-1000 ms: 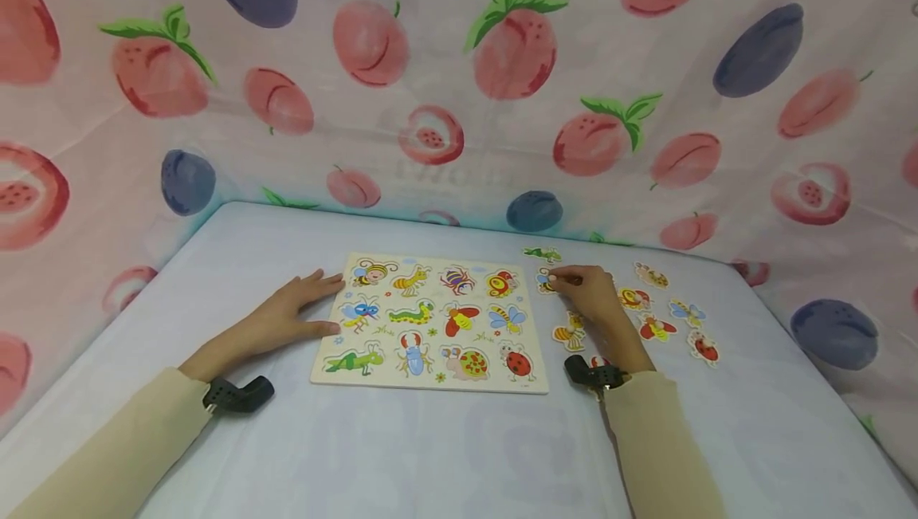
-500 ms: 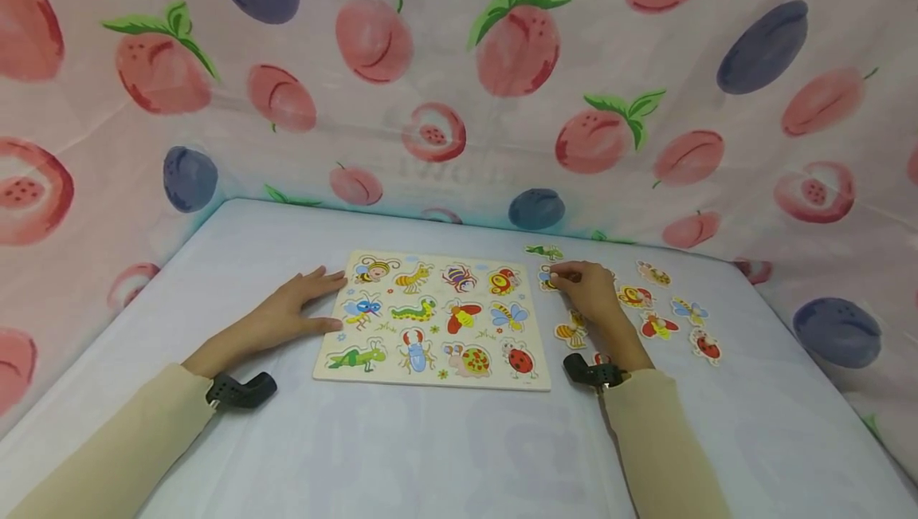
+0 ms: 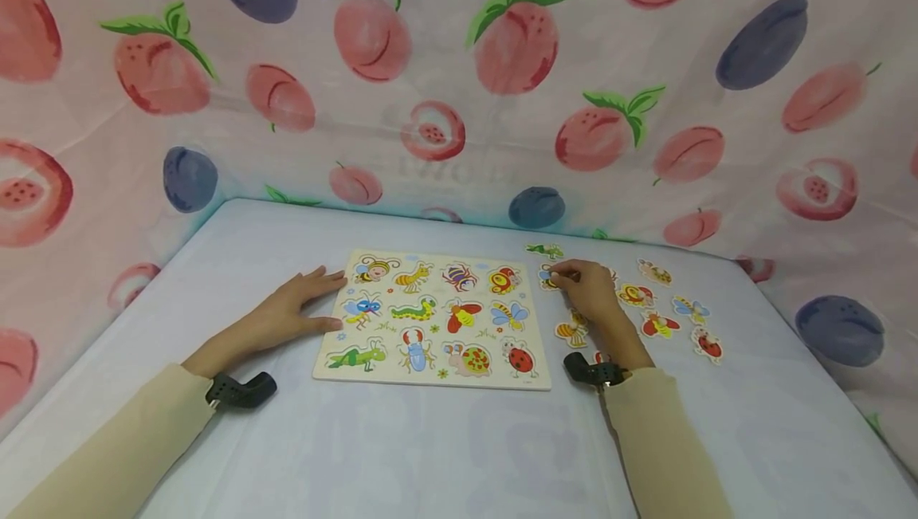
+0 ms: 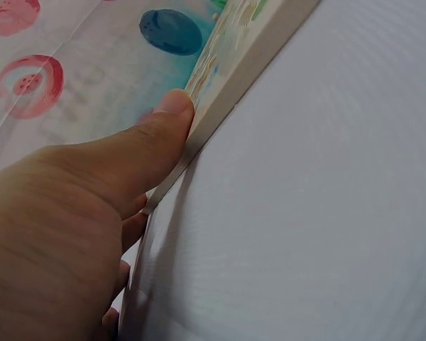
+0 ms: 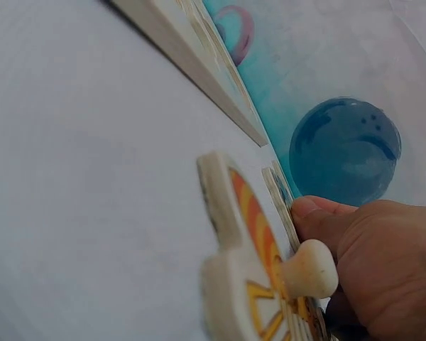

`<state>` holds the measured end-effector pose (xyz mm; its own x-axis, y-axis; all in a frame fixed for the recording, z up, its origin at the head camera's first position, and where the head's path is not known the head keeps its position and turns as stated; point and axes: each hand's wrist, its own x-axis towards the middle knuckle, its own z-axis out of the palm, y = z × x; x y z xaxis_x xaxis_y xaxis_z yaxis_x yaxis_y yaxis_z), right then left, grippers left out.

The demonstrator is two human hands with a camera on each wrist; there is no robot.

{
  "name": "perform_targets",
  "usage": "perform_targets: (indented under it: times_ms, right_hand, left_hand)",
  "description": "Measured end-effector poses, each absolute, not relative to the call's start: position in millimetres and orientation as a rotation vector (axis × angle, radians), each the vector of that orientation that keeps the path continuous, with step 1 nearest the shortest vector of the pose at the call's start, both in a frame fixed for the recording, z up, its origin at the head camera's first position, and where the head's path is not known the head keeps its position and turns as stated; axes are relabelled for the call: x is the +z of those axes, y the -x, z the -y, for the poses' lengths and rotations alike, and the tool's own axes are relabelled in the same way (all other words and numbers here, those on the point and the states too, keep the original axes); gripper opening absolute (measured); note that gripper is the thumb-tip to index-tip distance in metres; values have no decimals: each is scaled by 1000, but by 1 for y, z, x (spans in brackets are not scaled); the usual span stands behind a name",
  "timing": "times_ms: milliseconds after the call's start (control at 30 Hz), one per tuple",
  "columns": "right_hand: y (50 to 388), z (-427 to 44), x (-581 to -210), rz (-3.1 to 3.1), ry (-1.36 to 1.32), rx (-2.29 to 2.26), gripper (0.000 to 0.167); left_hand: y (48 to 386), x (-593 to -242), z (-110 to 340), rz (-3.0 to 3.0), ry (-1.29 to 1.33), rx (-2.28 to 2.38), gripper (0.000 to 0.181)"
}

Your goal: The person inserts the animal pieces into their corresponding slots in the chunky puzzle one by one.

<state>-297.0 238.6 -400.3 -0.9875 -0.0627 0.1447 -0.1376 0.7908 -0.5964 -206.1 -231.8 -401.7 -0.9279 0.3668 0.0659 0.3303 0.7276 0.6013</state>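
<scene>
A wooden insect puzzle board [image 3: 430,379] lies flat on the table, printed with rows of bugs. My left hand [image 3: 287,312] rests at its left edge, fingers spread; in the left wrist view the thumb [image 4: 172,106] touches the board's side. To the right of the board my right hand [image 3: 591,292] pinches a bee puzzle piece [image 3: 547,278] between thumb and fingertips. The piece stays low at the table, and its knob is hidden by the fingers. Just nearer lies an orange-striped insect piece [image 3: 571,332]; the right wrist view shows its pale knob [image 5: 311,270].
A green grasshopper piece [image 3: 545,250] lies behind the bee. Several more pieces are scattered right of the right hand, among them a ladybird [image 3: 707,345], a blue dragonfly [image 3: 691,309] and a red-winged bug [image 3: 660,325]. A fruit-print cloth [image 3: 488,160] stands behind the table.
</scene>
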Motion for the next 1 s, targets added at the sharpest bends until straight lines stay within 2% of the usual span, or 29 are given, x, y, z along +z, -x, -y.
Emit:
perform_targets:
  times_ms: [1000]
  right_hand:
    - [297,-239,-398,2906,-225,988,23]
  left_hand:
    - [206,-401,232,-2873,-616,981,78]
